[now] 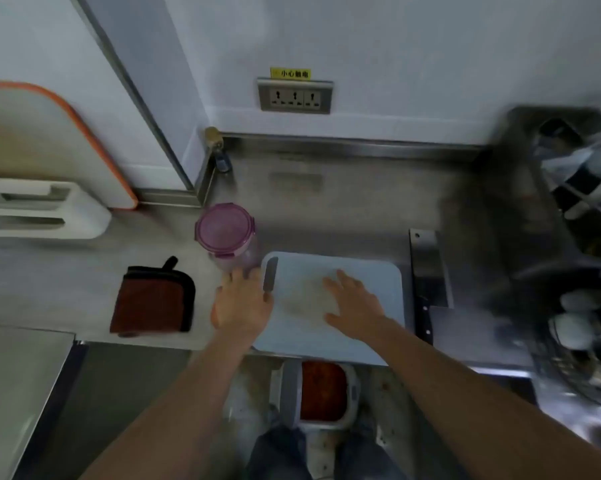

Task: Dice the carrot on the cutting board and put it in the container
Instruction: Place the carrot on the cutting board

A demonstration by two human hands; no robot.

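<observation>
Oddly, no carrot shows anywhere on the cutting board (372,278), which carries only a pale smear at its middle, so where the carrot is I cannot tell. The right hand (352,306) lies flat on that smear, fingers straight and spread, probably to pin the board to the steel counter (327,209). The left hand (242,306) sits at the board's left edge, fingers straight and fanned towards the far left, gripping nothing that I can see. A small knife (270,273) lies along that edge with its blade pointing far. Its handle end is lost against the hand, so contact cannot be judged. The container (224,233) stands just beyond the left fingertips with its purple lid on, handy for filling but needing to be opened first. A cleaver (427,268) lies right of the board, a dark red cloth (153,299) lies left of it, and a bin (323,393) holding something orange-red waits below the near edge
</observation>
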